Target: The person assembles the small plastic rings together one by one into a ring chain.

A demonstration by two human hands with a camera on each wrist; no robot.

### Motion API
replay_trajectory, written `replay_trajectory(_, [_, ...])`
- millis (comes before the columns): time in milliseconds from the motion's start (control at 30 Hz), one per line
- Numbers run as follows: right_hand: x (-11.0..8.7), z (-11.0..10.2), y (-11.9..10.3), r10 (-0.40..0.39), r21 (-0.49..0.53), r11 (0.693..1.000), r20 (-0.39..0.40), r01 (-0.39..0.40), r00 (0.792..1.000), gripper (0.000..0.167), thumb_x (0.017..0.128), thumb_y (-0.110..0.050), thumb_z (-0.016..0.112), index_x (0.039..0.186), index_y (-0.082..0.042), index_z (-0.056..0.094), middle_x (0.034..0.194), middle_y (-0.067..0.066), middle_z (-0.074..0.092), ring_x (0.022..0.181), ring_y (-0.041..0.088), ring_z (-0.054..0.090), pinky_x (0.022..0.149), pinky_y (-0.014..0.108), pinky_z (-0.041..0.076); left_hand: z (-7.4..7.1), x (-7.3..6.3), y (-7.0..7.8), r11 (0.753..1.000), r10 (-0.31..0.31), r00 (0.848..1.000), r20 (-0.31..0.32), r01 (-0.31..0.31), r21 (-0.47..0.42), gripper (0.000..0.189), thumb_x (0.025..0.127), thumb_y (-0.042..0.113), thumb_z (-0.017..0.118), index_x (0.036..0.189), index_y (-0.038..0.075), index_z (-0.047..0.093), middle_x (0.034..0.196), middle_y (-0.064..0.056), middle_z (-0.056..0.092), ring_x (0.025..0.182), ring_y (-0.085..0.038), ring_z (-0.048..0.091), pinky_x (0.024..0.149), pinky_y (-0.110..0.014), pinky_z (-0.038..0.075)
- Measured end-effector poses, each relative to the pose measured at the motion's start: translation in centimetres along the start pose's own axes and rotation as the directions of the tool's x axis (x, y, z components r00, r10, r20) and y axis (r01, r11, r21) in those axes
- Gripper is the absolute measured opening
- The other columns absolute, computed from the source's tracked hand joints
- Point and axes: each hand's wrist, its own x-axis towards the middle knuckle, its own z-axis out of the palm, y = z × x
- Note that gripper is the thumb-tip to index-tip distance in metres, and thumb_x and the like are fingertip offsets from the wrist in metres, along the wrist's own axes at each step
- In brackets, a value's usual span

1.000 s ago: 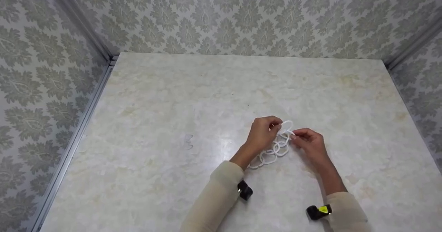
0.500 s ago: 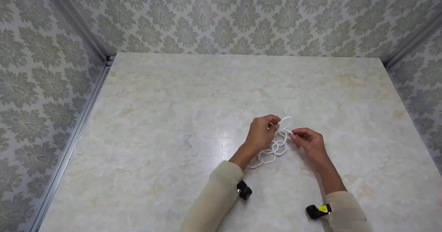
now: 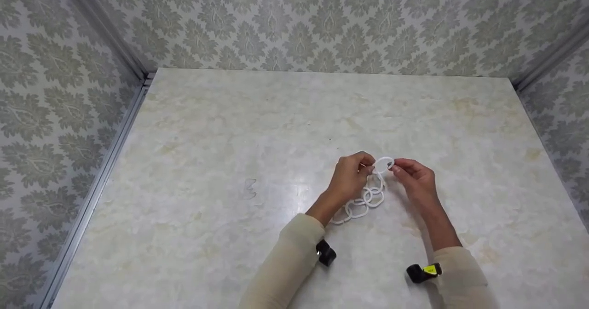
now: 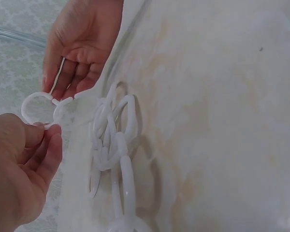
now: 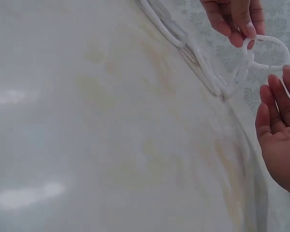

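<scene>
A chain of white plastic links (image 4: 128, 186) lies on the table between my hands, in several joined loops. At its far end one ring (image 5: 268, 37) is lifted off the table, with a small break in its outline in the right wrist view. My left hand (image 3: 348, 175) pinches this end of the chain between thumb and fingertips. Opposite it, my right hand (image 3: 418, 185) pinches the right side of the same ring. Part of the chain's near end is hidden behind my left wrist in the head view.
A pale marbled table (image 3: 221, 129) spreads around the hands. Patterned walls (image 3: 299, 28) stand behind and at both sides. A faint thin outline (image 3: 250, 189) shows on the table left of the hands. Black wrist cameras (image 3: 326, 253) sit on both forearms.
My right hand has moved up and slightly away from me, from a lower link's side to the end ring. The left hand stays nearly in place, and the end ring has turned toward the right.
</scene>
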Motion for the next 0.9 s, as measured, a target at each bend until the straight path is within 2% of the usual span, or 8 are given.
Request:
replay_trajectory(267, [0.3,0.2,-0.2,0.046,-0.044,0.998,0.019,-0.045,0.999,0.018,0.092,0.004,0.069,0.092,-0.012,0.075,0.083,-0.007,0.075,0.079,0.005,0.071,0.074,0.021,0.059,0.1,0.0,-0.2,0.997,-0.02,1.0,0.011,0.021,-0.079,0.013,0.098,0.001,0.063,0.108,0.003,0.069,0.107,-0.009,0.075,0.092,-0.008,0.068,0.079,-0.014,0.053])
replay_trajectory(467, [0.4,0.2,0.0,0.042,-0.025,0.999,-0.024,-0.043,0.999,0.009,0.092,0.002,0.07,0.098,-0.002,0.074,0.081,-0.006,0.074,0.078,0.005,0.07,0.073,0.022,0.059,-0.8,0.3,-0.3,0.999,-0.007,0.999,0.049,0.009,-0.042,0.019,0.1,0.005,0.061,0.117,0.002,0.069,0.11,-0.011,0.074,0.097,-0.016,0.07,0.083,-0.019,0.055])
replay_trajectory(567, [0.3,-0.1,0.4,0.047,0.014,0.999,-0.046,-0.046,0.998,0.01,0.092,0.002,0.069,0.097,-0.005,0.074,0.081,-0.005,0.074,0.077,0.005,0.07,0.073,0.021,0.059,-1.8,0.5,-0.5,0.998,-0.03,0.996,0.08,0.025,0.063,0.021,0.1,0.006,0.061,0.118,0.002,0.07,0.112,-0.011,0.074,0.099,-0.019,0.07,0.085,-0.024,0.056])
replay_trajectory(633, [0.3,-0.4,0.6,0.048,0.047,0.998,-0.055,-0.045,0.997,0.015,0.093,0.003,0.068,0.094,-0.01,0.074,0.082,-0.005,0.074,0.077,0.005,0.07,0.073,0.021,0.06,-2.4,0.7,-0.5,0.986,-0.063,0.993,0.096,0.047,0.163,0.021,0.1,0.008,0.061,0.118,0.004,0.071,0.114,-0.009,0.074,0.102,-0.02,0.07,0.087,-0.027,0.056])
replay_trajectory(767, [0.4,-0.8,0.8,0.05,0.1,0.994,-0.079,-0.042,0.996,0.016,0.093,0.003,0.068,0.093,-0.012,0.073,0.083,-0.004,0.075,0.077,0.006,0.07,0.072,0.021,0.06,-3.3,0.6,-0.6,0.938,-0.129,0.984,0.122,0.081,0.338,0.022,0.099,0.012,0.064,0.118,0.007,0.073,0.118,-0.008,0.073,0.107,-0.021,0.069,0.092,-0.035,0.056])
replay_trajectory(900, [0.5,-0.9,0.7,0.071,0.118,0.991,-0.115,-0.058,0.991,0.014,0.093,0.0,0.07,0.092,-0.014,0.073,0.083,-0.005,0.075,0.076,0.005,0.07,0.072,0.019,0.059,-3.9,0.3,-0.9,0.894,-0.18,0.969,0.169,0.089,0.44,0.015,0.095,0.014,0.069,0.105,0.004,0.075,0.103,-0.01,0.073,0.089,-0.02,0.063,0.082,-0.035,0.054])
